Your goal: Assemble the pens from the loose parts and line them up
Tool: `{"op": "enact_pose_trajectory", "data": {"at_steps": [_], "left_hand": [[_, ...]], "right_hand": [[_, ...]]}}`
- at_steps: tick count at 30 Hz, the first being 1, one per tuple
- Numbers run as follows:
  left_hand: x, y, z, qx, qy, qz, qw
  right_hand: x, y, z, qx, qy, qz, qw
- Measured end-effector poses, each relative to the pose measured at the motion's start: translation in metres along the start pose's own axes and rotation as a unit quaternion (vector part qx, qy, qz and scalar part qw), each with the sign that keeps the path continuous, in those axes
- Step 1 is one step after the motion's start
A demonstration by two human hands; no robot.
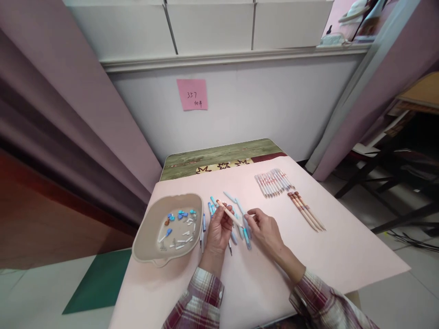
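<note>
My left hand [219, 230] is closed around a cream pen barrel [230, 213] with a brownish-orange end, held slanting above the table. My right hand [265, 228] is beside it, thumb and forefinger pinched on a slim light blue pen barrel [239, 205]. Beneath and between both hands lie several loose pen parts, among them a blue-capped piece [247, 238] and dark-tipped refills [230, 248]. More blue pen parts [210, 209] lie to the left of my left hand, partly hidden by it.
A beige plastic basin [144, 240] at left contains small blue, brown and white parts and springs. On the pink-covered table [346, 256], a row of clear-and-white pens [273, 183] and several brown-topped pens [306, 211] lie at right. A pink note [192, 94] is stuck on the wall.
</note>
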State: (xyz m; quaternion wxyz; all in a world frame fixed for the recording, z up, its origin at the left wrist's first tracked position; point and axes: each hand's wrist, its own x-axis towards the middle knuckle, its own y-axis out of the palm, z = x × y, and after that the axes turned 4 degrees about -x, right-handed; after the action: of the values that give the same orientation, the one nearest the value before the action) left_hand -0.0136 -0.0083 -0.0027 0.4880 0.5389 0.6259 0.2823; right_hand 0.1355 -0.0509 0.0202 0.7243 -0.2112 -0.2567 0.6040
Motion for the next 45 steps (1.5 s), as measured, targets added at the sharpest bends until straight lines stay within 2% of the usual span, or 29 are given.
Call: {"op": "enact_pose_trajectory", "data": {"at_steps": [4,8,10,16,22,28,34,45], "left_hand": [[-0.001,0.004,0.004,0.066,0.038,0.011,0.997],[-0.002,0.008,0.007,0.118,0.051,0.020,0.991],[-0.003,0.009,0.008,0.135,0.055,0.026,0.989],[-0.007,0.013,0.008,0.161,0.059,0.049,0.984],[-0.005,0.010,0.010,0.165,0.054,0.059,0.983],[-0.004,0.005,0.012,0.170,0.046,0.071,0.982],[-0.005,0.006,0.014,0.164,0.012,0.054,0.985],[-0.005,0.003,0.012,0.168,-0.006,0.070,0.983]], "right_hand": [[-0.009,-0.009,0.004,0.118,-0.033,-0.041,0.992],[-0.017,-0.007,0.010,0.050,-0.101,-0.066,0.991],[-0.018,-0.002,0.011,0.006,-0.112,-0.077,0.991],[-0.018,0.002,0.005,-0.038,-0.082,-0.084,0.992],[-0.019,-0.003,0.009,-0.061,-0.056,-0.048,0.995],[-0.017,-0.002,0.009,0.014,-0.017,0.026,0.999],[-0.018,0.003,0.004,-0.035,-0.053,-0.037,0.997],[-0.021,0.005,-0.002,-0.048,-0.063,-0.070,0.994]]}}
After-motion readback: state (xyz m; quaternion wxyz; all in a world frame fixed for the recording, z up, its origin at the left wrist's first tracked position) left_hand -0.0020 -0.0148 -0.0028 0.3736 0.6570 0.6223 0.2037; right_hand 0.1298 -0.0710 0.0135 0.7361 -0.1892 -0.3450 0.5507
